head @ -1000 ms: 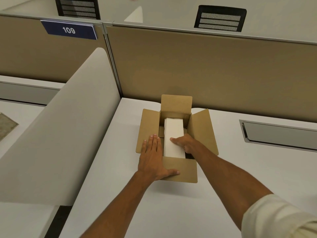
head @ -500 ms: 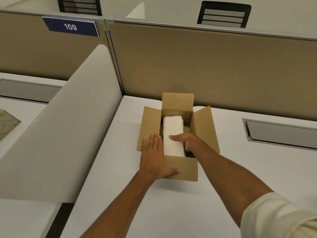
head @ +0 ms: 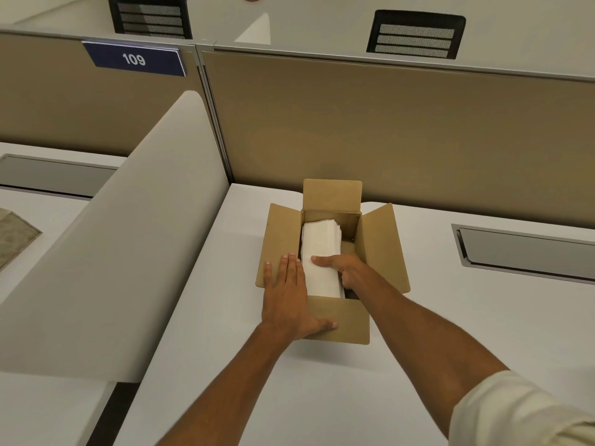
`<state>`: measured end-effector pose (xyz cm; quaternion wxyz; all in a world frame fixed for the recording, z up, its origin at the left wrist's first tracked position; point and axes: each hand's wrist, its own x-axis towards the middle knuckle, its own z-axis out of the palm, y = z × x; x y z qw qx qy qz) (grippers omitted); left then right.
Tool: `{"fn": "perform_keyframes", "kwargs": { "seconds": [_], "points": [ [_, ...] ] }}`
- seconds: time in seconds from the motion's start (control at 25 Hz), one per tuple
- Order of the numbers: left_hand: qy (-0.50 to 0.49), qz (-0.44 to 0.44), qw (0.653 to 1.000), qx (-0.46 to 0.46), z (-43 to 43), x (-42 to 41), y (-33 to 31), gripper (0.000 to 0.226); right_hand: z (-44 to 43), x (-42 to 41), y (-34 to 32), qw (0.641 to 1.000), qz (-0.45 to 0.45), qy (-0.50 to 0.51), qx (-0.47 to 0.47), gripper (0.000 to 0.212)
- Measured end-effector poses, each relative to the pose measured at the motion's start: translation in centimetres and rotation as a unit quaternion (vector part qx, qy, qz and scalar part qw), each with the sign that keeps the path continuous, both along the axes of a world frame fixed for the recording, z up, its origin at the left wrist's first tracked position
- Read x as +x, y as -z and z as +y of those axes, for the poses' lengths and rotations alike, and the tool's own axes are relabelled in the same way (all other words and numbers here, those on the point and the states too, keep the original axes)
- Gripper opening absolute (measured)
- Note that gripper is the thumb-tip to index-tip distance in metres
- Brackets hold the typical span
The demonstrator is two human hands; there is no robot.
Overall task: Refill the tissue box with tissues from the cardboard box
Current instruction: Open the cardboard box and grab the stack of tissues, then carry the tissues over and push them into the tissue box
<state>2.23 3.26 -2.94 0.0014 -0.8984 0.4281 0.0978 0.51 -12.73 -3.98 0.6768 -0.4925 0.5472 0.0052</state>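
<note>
A brown cardboard box [head: 383, 249] stands open on the white desk [head: 322, 397], all its flaps folded outward. A white stack of tissues [head: 322, 249] lies lengthwise inside it. My left hand [head: 288, 297] rests flat on the box's left and near flaps, fingers spread, pressing them down. My right hand [head: 343, 268] reaches into the box and grips the near right side of the tissue stack, thumb on top and fingers curled underneath. No tissue box is in view.
A tan partition wall [head: 386, 140] rises right behind the box. A curved white divider [head: 112, 252] borders the desk on the left. A grey cable hatch [head: 528, 252] is set into the desk at right. Two black chair backs show beyond the partition.
The hands hold nearly the same pose. My right hand's fingers have curled further under the stack's right side, and the stack's far end sits slightly fanned.
</note>
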Motion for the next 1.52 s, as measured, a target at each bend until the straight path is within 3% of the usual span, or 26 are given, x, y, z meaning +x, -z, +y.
{"fn": "perform_keyframes", "kwargs": {
  "seconds": [0.24,0.76,0.88,1.0,1.04,1.08,1.12,1.2,1.24,1.28,1.36,1.52],
  "points": [
    [-0.010,0.008,1.000,0.002,0.0,-0.1,0.2,0.140,0.4,-0.4,-1.1,0.999,-0.040,0.006,-0.001,0.067],
    [-0.057,0.031,0.998,0.007,0.1,-1.1,-1.8,0.142,-0.3,-3.2,-7.2,0.990,-0.129,0.011,-0.064,0.073],
    [-0.094,0.051,0.994,0.013,-0.6,-1.5,-3.8,0.122,-0.6,-4.6,-9.0,0.985,-0.156,0.019,-0.068,0.070],
    [-0.111,0.030,0.992,-0.042,-1.6,-2.5,-5.6,0.064,-1.2,-6.6,-10.7,0.981,-0.184,0.038,-0.052,0.066],
    [-0.143,0.053,0.983,-0.105,-2.0,-3.1,-6.2,0.046,-1.5,-7.4,-11.2,0.979,-0.192,0.043,-0.047,0.065],
    [-0.206,0.117,0.952,-0.195,-2.5,-3.7,-6.6,0.033,-1.7,-8.2,-11.6,0.978,-0.197,0.049,-0.043,0.064],
    [-0.296,0.216,0.883,-0.293,-3.2,-4.4,-7.4,0.025,-2.0,-9.1,-12.0,0.977,-0.201,0.056,-0.037,0.063],
    [-0.467,0.420,0.662,-0.409,-4.8,-5.9,-9.1,0.017,-2.6,-11.0,-12.7,0.974,-0.214,0.069,-0.015,0.059],
    [-0.508,0.495,0.566,-0.421,-5.5,-6.9,-9.7,0.016,-2.9,-12.1,-13.0,0.972,-0.222,0.077,-0.002,0.056],
    [-0.517,0.551,0.501,-0.422,-6.2,-7.8,-10.1,0.019,-3.3,-13.1,-13.3,0.969,-0.232,0.084,0.012,0.052],
    [-0.489,0.632,0.441,-0.409,-7.6,-10.1,-10.4,0.038,-4.2,-15.6,-13.9,0.964,-0.246,0.100,0.032,0.047],
    [-0.412,0.743,0.389,-0.355,-9.5,-14.9,-9.9,0.065,-5.9,-21.1,-14.3,0.958,-0.249,0.132,0.044,0.051]
  ]
}}
